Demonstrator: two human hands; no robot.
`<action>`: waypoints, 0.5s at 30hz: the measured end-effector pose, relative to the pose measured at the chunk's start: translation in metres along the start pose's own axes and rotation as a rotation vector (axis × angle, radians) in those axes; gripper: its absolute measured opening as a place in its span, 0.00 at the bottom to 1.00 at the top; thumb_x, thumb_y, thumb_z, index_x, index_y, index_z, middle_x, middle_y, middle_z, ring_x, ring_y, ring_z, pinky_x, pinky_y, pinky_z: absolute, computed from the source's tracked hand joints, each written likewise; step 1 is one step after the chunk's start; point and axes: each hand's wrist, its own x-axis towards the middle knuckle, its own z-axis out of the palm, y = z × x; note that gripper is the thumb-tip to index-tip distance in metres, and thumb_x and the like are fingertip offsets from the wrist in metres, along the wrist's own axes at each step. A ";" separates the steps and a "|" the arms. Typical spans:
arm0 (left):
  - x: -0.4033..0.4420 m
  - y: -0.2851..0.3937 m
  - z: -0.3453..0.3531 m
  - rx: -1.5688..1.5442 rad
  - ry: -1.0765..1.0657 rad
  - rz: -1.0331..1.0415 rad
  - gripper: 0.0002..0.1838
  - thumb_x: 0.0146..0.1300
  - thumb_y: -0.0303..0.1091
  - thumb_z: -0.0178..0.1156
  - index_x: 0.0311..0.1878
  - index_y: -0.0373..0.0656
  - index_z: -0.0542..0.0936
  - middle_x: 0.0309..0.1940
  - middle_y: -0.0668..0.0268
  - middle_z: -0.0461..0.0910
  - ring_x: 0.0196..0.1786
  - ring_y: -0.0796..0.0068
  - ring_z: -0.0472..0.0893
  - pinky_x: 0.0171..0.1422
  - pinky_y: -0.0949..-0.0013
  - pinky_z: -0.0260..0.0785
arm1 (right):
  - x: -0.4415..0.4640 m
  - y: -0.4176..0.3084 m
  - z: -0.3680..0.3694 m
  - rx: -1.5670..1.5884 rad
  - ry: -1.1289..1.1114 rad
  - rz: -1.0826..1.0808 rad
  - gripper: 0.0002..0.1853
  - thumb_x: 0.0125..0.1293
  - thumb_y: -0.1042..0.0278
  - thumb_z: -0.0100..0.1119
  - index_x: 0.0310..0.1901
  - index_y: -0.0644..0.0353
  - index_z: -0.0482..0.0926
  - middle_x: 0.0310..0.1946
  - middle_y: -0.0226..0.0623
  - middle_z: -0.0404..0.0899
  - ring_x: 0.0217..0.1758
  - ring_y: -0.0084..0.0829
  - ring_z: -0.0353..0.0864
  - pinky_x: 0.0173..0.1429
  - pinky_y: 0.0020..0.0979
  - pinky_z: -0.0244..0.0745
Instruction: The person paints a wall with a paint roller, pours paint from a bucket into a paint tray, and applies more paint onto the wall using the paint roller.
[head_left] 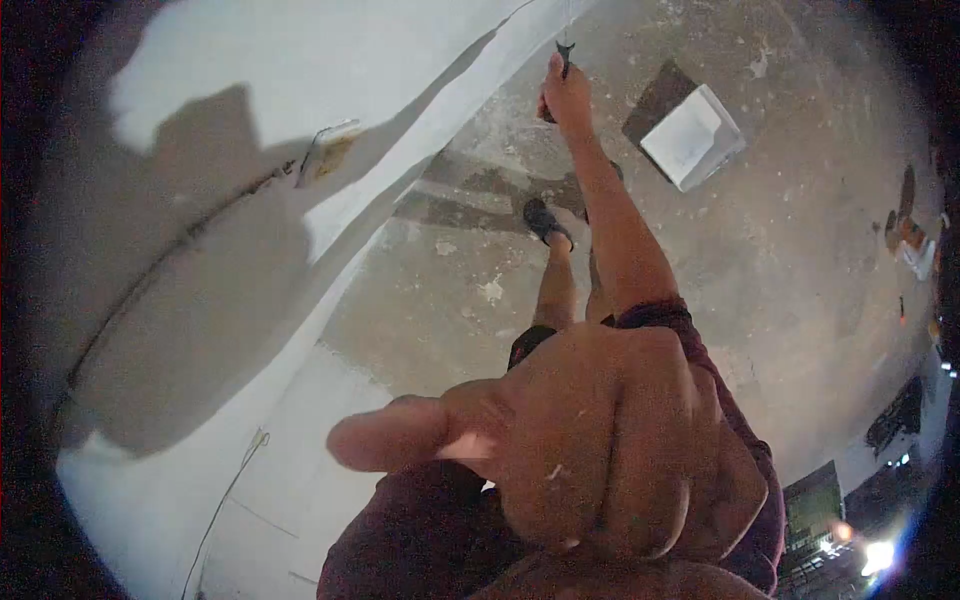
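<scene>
My left hand (600, 450) is very close to the camera, its fingers curled in and its thumb out to the left; whether anything is inside the curled fingers is hidden. Far in front, my right hand (570, 98) is closed around a small dark tool (566, 58) with a forked top, held upright at the end of my stretched arm. A thin line is faintly visible above the tool. Below that arm are my legs and a dark shoe (541, 218) on the stained concrete floor (450, 300).
A white square container (690, 138) lies on the floor right of my right hand. Along the left runs a white wall (300, 50) with a box-like opening (328, 152) and a cable (215, 530). Small items (912, 250) lie at the far right; a bright lamp (878, 558) shines lower right.
</scene>
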 end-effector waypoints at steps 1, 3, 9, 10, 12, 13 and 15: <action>0.015 0.017 0.005 0.129 0.116 -0.357 0.34 0.63 0.69 0.46 0.19 0.46 0.72 0.11 0.70 0.65 0.09 0.77 0.62 0.24 0.66 0.60 | 0.008 -0.003 -0.001 -0.002 0.051 0.031 0.29 0.73 0.47 0.41 0.23 0.66 0.73 0.11 0.41 0.74 0.16 0.37 0.79 0.24 0.39 0.73; 0.017 0.009 -0.003 0.266 0.227 -0.707 0.31 0.68 0.66 0.41 0.17 0.54 0.65 0.11 0.75 0.62 0.10 0.77 0.61 0.34 0.61 0.64 | -0.004 0.019 0.018 -0.048 -0.009 0.029 0.29 0.74 0.48 0.41 0.22 0.64 0.73 0.12 0.41 0.74 0.17 0.36 0.79 0.24 0.39 0.74; 0.010 -0.031 -0.042 1.081 0.197 -0.616 0.20 0.60 0.44 0.63 0.16 0.45 0.73 0.09 0.65 0.63 0.08 0.66 0.58 0.14 0.63 0.51 | -0.067 0.071 0.048 -0.162 0.008 -0.181 0.27 0.74 0.48 0.41 0.29 0.65 0.72 0.12 0.40 0.73 0.16 0.33 0.78 0.23 0.39 0.73; 0.017 -0.032 -0.045 1.099 0.094 -0.667 0.17 0.59 0.39 0.62 0.17 0.44 0.74 0.09 0.65 0.63 0.09 0.65 0.61 0.14 0.64 0.53 | -0.056 0.060 0.039 -0.115 -0.039 -0.039 0.27 0.74 0.47 0.41 0.29 0.66 0.72 0.12 0.39 0.73 0.15 0.33 0.78 0.23 0.39 0.73; 0.015 -0.035 -0.061 1.118 -0.008 -0.723 0.15 0.59 0.34 0.61 0.17 0.43 0.75 0.10 0.65 0.63 0.09 0.65 0.63 0.14 0.65 0.55 | -0.018 0.029 0.011 0.043 -0.095 0.163 0.27 0.74 0.46 0.41 0.28 0.65 0.71 0.12 0.39 0.72 0.13 0.34 0.76 0.22 0.39 0.72; 0.001 -0.040 -0.077 1.081 -0.150 -0.391 0.16 0.56 0.31 0.66 0.16 0.37 0.74 0.09 0.63 0.67 0.08 0.69 0.64 0.10 0.69 0.55 | 0.006 0.019 0.000 0.056 -0.082 0.195 0.27 0.74 0.46 0.41 0.27 0.65 0.72 0.12 0.39 0.72 0.11 0.34 0.75 0.21 0.39 0.72; 0.000 -0.042 -0.089 1.015 -0.274 -0.063 0.17 0.53 0.27 0.71 0.16 0.31 0.74 0.09 0.62 0.71 0.06 0.74 0.66 0.06 0.74 0.54 | 0.036 0.031 -0.006 0.065 -0.057 0.235 0.27 0.74 0.47 0.41 0.27 0.64 0.72 0.12 0.40 0.72 0.10 0.35 0.74 0.21 0.39 0.72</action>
